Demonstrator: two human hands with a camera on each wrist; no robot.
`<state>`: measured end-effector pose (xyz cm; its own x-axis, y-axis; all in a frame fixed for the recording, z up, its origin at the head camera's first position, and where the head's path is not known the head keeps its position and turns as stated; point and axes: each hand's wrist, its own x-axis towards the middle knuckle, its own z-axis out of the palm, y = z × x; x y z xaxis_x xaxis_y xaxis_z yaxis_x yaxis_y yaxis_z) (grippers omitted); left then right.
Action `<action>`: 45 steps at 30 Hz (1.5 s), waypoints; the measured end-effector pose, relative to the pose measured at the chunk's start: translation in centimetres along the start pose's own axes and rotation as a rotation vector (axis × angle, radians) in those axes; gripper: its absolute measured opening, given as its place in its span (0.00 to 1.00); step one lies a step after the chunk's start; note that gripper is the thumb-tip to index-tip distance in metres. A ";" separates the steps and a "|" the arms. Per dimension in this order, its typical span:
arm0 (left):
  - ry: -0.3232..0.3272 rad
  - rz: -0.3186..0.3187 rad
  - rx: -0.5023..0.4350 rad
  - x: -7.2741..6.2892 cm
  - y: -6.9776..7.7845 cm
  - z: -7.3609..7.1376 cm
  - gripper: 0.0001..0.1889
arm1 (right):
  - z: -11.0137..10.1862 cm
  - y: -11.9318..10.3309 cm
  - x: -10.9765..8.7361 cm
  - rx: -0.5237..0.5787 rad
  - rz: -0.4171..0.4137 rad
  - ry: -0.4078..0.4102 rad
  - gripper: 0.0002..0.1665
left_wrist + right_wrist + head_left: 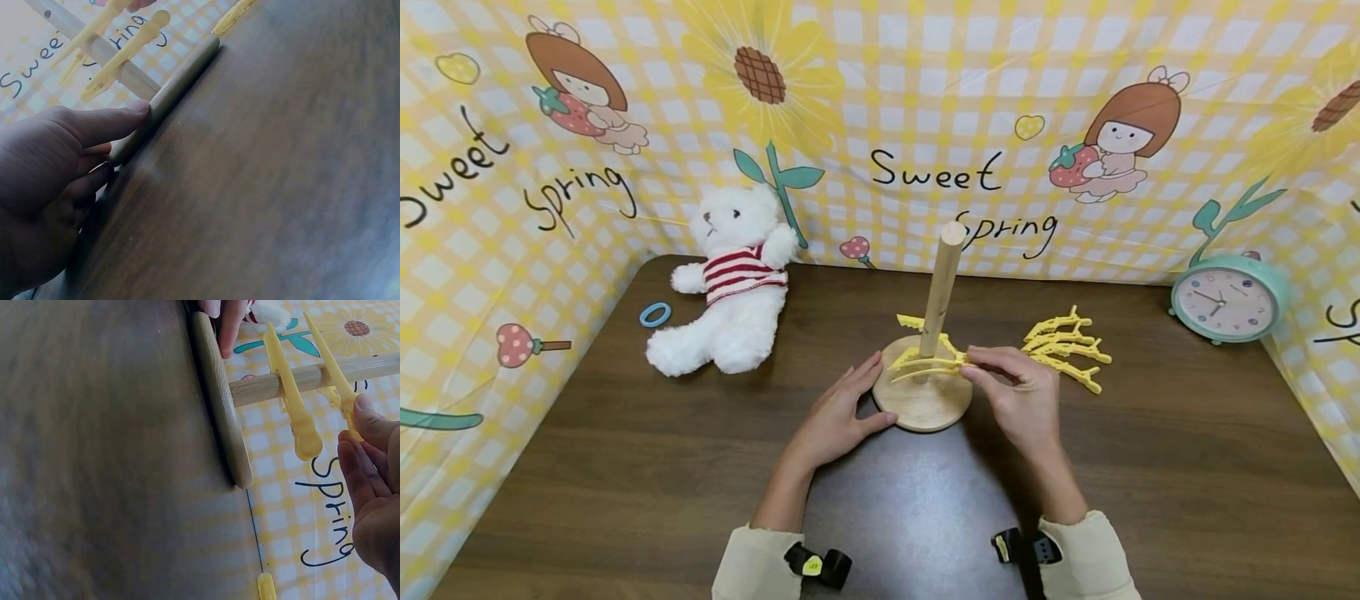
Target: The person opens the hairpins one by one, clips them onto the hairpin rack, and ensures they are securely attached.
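Observation:
A round wooden base (925,414) with an upright post (943,283) stands on the table in the head view. My left hand (838,417) holds the left rim of this base, thumb at the near edge, seen close in the left wrist view. One yellow hair clip (303,431) sits across the lower post in the right wrist view. Higher up the post, my right hand (372,469) pinches the tail end of a second yellow hair clip (328,356), whose long jaws reach across the post. Fingertips partly cover that clip's tail.
Several more yellow clips (1067,346) lie in a bunch right of the stand. A white teddy bear (745,321) in a striped shirt and a blue ring (656,314) are at the left. A mint alarm clock (1225,300) stands at the back right, before a checked cloth (910,108).

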<state>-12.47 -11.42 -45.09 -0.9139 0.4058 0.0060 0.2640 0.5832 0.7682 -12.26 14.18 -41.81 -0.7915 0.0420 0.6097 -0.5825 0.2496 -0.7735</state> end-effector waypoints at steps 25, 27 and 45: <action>-0.017 -0.016 -0.004 0.0 0.1 0.1 0.43 | -0.7 0.2 -0.1 0.041 0.176 -0.073 0.19; -0.019 -0.016 -0.001 0.0 0.1 0.1 0.43 | -0.9 0.2 0.0 0.043 0.184 -0.075 0.19; -0.021 -0.022 0.013 0.1 0.1 -0.1 0.43 | -2.7 0.4 0.6 0.024 0.246 -0.046 0.18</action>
<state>-12.59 -11.34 -44.98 -0.9130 0.4073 -0.0246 0.2478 0.6012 0.7597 -12.49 16.94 -41.25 -0.9172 0.0541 0.3948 -0.3754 0.2146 -0.9017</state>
